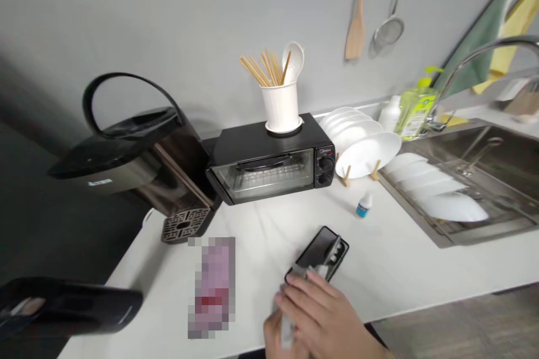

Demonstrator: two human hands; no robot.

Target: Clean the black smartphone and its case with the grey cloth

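Observation:
My right hand (pixel 324 317) lies across the top of my left hand (pixel 275 334) at the bottom centre, its fingers pressed together. A pale grey, thin thing (pixel 287 332) shows between the two hands; what it is I cannot make out. My left hand is curled beside it, mostly covered. Just beyond the fingertips a black-edged phone (pixel 315 249) lies on the white counter (pixel 252 224), with a slim grey piece (pixel 334 249) across its upper end. A small white bottle with a blue label (pixel 364 206) stands to the right of the phone.
A black toaster oven (pixel 261 143) bears a white chopstick holder (pixel 281 105). A dark drink machine (pixel 168 162) stands left, above a pixelated pink item (pixel 214 286). Racked plates (pixel 368 154) and a sink (pixel 442 235) with bowls (pixel 455 206) are right. A black object (pixel 84 308) sits lower left.

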